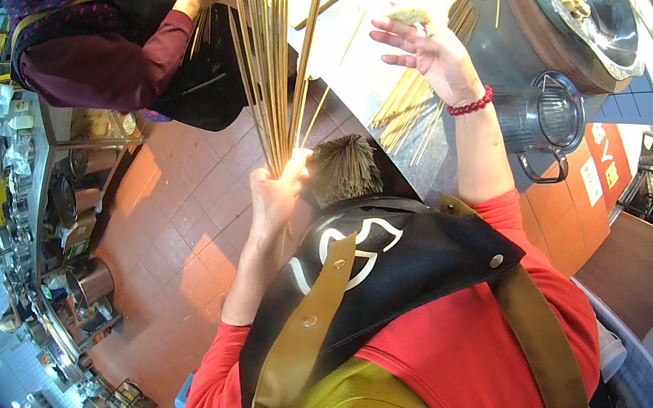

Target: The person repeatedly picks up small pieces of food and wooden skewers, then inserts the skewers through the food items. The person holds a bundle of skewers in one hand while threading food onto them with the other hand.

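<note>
A: What is hard to make out about the bundle of sticks (268, 63)?
B: Its lower ends — they vanish inside the left hand (279, 187). Glare washes over the far tips.
A: Where is it, and which way does it point?
B: Beside the table (366, 80), in front of the person. Its long axis runs from the fist up and away, leaning left, the sticks fanning apart.
A: And the hands?
B: The left is closed around the narrow end, forearm raised. The right hand (433, 55) extends over the table, fingers pointing left, with a pale lump (410, 16) by them; whether it is gripped cannot be told.
A: Farther out?
B: Loose sticks (399, 112) lie near the right hand, with a clear jug (550, 117) to its right — and a co-worker (89, 66), partly cut off, at upper left.
</note>
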Demonstrator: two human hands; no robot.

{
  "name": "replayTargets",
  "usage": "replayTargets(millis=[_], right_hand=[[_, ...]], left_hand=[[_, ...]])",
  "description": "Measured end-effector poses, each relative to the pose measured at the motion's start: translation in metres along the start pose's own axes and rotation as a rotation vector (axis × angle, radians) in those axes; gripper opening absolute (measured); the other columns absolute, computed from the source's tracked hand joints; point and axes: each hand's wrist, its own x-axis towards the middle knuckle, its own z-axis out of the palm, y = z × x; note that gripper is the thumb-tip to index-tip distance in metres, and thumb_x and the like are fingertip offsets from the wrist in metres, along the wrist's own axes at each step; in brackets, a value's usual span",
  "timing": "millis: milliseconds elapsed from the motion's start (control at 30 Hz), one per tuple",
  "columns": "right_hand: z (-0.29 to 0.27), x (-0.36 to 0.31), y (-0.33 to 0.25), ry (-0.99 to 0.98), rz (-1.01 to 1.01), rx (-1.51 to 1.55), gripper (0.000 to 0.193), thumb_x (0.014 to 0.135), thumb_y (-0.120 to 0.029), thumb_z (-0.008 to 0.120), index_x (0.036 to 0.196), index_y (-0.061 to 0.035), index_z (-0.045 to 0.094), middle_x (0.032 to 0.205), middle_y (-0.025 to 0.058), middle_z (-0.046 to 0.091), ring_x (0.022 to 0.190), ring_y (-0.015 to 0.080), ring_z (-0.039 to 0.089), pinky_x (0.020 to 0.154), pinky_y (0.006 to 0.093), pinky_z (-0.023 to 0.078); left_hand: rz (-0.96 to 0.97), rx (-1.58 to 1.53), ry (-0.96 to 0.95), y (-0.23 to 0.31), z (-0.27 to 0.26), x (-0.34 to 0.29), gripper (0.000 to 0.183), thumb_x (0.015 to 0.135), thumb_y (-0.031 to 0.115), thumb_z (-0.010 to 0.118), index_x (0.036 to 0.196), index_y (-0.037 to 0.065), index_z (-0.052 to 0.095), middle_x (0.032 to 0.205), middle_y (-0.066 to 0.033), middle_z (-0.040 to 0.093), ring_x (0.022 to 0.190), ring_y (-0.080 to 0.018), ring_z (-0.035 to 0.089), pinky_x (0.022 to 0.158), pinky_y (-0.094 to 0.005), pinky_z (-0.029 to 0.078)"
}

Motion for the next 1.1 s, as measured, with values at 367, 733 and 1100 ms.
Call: replayTargets(millis=[367, 733, 1100], right_hand=[[-0.001, 0.008, 0.002, 0.227, -0.107, 0.102, 0.038, 0.093, -0.032, 0.049, 0.115, -0.0011, 0.052, 0.113, 0.0142, 0.059, 0.098, 0.0175, 0.060, 0.078, 0.0294, 0.050], [0.018, 0.007, -0.005, 0.201, -0.080, 0.082, 0.043, 0.094, -0.032, 0.045, 0.118, 0.0029, 0.048, 0.113, 0.0210, 0.058, 0.101, 0.0252, 0.060, 0.087, 0.0340, 0.050], [0.038, 0.000, 0.005, 0.242, -0.184, 0.071, 0.033, 0.092, -0.029, 0.050, 0.111, -0.0015, 0.051, 0.107, 0.0202, 0.061, 0.093, 0.0261, 0.064, 0.083, 0.0372, 0.052]], left_hand=[[0.069, 0.059, -0.039, -0.007, 0.005, 0.002, 0.017, 0.087, 0.018, 0.062, 0.089, 0.002, 0.066, 0.064, 0.0013, 0.055, 0.045, -0.0009, 0.040, 0.040, -0.0172, 0.027], [-0.023, 0.037, -0.035, 0.004, 0.015, -0.002, 0.018, 0.087, 0.020, 0.061, 0.089, 0.003, 0.066, 0.062, 0.0036, 0.053, 0.045, -0.0007, 0.038, 0.042, -0.0171, 0.026], [-0.014, -0.010, -0.004, 0.006, 0.021, -0.002, 0.016, 0.087, 0.019, 0.062, 0.090, 0.003, 0.065, 0.065, 0.0035, 0.054, 0.051, -0.0016, 0.041, 0.046, -0.0173, 0.029]])
